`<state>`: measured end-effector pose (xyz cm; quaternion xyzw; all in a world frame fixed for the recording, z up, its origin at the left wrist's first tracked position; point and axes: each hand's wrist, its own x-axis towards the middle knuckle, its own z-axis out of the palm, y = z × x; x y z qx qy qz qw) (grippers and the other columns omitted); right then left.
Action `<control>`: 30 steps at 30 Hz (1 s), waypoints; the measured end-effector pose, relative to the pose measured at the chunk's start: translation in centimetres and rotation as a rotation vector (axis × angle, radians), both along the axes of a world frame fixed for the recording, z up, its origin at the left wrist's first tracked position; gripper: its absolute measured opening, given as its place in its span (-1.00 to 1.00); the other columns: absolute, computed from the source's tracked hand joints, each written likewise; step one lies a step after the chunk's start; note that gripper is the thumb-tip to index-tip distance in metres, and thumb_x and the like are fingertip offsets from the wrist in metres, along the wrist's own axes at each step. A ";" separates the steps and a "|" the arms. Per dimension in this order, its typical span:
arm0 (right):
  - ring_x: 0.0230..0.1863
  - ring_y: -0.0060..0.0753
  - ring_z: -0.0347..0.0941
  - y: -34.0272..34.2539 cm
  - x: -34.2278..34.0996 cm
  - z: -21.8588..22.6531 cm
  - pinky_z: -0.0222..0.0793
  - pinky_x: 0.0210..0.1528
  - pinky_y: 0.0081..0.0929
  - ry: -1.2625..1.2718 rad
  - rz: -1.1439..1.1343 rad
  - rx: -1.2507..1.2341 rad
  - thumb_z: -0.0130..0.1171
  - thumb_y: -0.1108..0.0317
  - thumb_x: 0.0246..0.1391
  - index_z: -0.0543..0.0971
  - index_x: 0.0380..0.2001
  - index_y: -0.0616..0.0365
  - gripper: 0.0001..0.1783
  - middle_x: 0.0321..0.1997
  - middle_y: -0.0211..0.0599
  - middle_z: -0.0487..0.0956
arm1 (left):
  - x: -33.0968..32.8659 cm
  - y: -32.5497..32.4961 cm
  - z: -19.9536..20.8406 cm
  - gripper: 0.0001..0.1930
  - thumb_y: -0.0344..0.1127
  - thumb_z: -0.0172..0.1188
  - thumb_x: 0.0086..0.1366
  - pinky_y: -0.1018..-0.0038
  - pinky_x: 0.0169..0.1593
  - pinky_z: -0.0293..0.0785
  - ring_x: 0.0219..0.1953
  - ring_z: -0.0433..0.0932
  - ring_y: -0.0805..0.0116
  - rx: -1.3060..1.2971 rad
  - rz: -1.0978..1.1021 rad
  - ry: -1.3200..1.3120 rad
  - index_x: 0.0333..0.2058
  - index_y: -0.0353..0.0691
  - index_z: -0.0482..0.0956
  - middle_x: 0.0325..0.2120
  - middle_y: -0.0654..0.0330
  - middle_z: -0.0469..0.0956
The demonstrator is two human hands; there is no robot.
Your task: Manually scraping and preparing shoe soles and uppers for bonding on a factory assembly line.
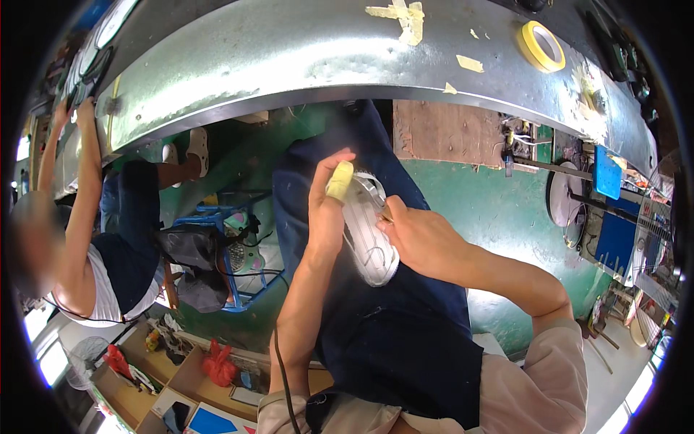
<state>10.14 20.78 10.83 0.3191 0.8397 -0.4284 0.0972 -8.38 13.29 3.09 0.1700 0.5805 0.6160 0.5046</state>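
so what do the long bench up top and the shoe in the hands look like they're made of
Bench: apparently sheet metal, dull grey, with a soft sheen, scuffs and stuck tape scraps. Shoe: seemingly white synthetic or leather upper with a pale sole, smooth and slightly glossy; too blurred to be sure.

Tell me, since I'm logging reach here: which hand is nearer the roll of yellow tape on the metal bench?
Right. The right hand is at the white shoe on the lap, below the roll of yellow tape; the left hand grips the shoe's other side, farther away.
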 end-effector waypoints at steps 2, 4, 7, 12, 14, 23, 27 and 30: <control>-0.34 0.24 0.64 1.4 1.3 1.3 0.50 -0.25 0.09 0.048 -0.007 -0.032 0.07 0.21 0.53 0.39 -0.08 0.26 -0.72 -0.41 0.04 0.66 | 0.2 0.3 -1.0 -0.61 -0.53 0.04 0.48 0.36 0.42 0.26 0.32 0.42 0.22 0.070 -0.048 0.233 0.21 -0.11 0.58 0.35 0.13 0.49; -0.42 0.13 0.66 1.6 2.0 2.6 0.50 -0.34 0.03 0.141 -0.095 0.013 0.12 0.16 0.51 0.46 -0.05 0.26 -0.68 -0.48 0.00 0.64 | 0.9 0.3 -1.2 -0.54 -0.55 0.00 0.42 0.27 0.50 0.15 0.36 0.34 0.06 0.167 -0.106 0.509 0.25 -0.17 0.54 0.32 0.04 0.49; -0.43 0.12 0.67 0.7 0.1 1.4 0.50 -0.38 0.04 0.407 -0.371 0.159 0.11 0.15 0.51 0.48 -0.02 0.28 -0.65 -0.50 -0.01 0.64 | 1.6 0.1 -1.2 -0.51 -0.53 -0.01 0.40 0.26 0.50 0.15 0.39 0.31 0.04 0.119 -0.083 0.480 0.29 -0.23 0.49 0.34 0.04 0.46; -0.55 0.10 0.62 2.0 -1.2 -1.5 0.48 -0.50 -0.05 0.248 -0.178 0.279 0.17 0.22 0.49 0.46 -0.11 0.22 -0.73 -0.58 -0.07 0.60 | 2.2 -0.2 -2.1 -0.42 -0.57 -0.06 0.32 0.20 0.50 0.14 0.37 0.28 -0.06 0.104 -0.066 0.511 0.33 -0.25 0.45 0.36 -0.04 0.42; -0.52 0.14 0.63 1.9 -1.6 -0.7 0.49 -0.46 0.01 0.309 -0.270 0.229 0.14 0.19 0.50 0.46 -0.11 0.23 -0.71 -0.56 -0.05 0.61 | 1.4 0.2 -1.9 -0.43 -0.57 -0.06 0.33 0.21 0.50 0.14 0.37 0.28 -0.06 0.118 -0.078 0.573 0.33 -0.25 0.45 0.36 -0.04 0.42; -0.23 0.28 0.65 4.2 0.5 0.6 0.55 -0.18 0.10 0.042 0.123 0.021 0.04 0.15 0.55 0.46 -0.11 0.22 -0.69 -0.31 0.08 0.68 | -0.5 -3.2 -0.5 -0.34 -0.72 -0.04 0.42 0.40 0.44 0.31 0.30 0.49 0.27 0.012 -0.130 0.382 0.48 -0.26 0.35 0.33 0.08 0.48; -0.31 0.01 0.65 1.3 2.1 -0.1 0.54 -0.26 -0.03 0.143 0.490 0.551 0.20 0.33 0.29 0.52 -0.26 0.15 -0.87 -0.35 -0.14 0.62 | -1.1 -2.1 0.3 -0.33 -0.68 0.13 0.40 0.45 0.26 0.49 0.21 0.58 0.33 -0.111 -0.239 0.533 0.47 -0.22 0.43 0.24 0.06 0.61; -0.38 -0.16 0.66 -0.2 1.6 0.3 0.57 -0.36 -0.24 0.101 0.751 0.420 0.24 0.42 0.08 0.54 -0.29 0.20 -0.86 -0.42 -0.18 0.61 | 0.0 -1.9 0.4 -0.37 -0.59 0.22 0.44 0.47 0.25 0.49 0.26 0.59 0.30 -0.086 -0.240 0.714 0.46 -0.20 0.45 0.32 0.07 0.60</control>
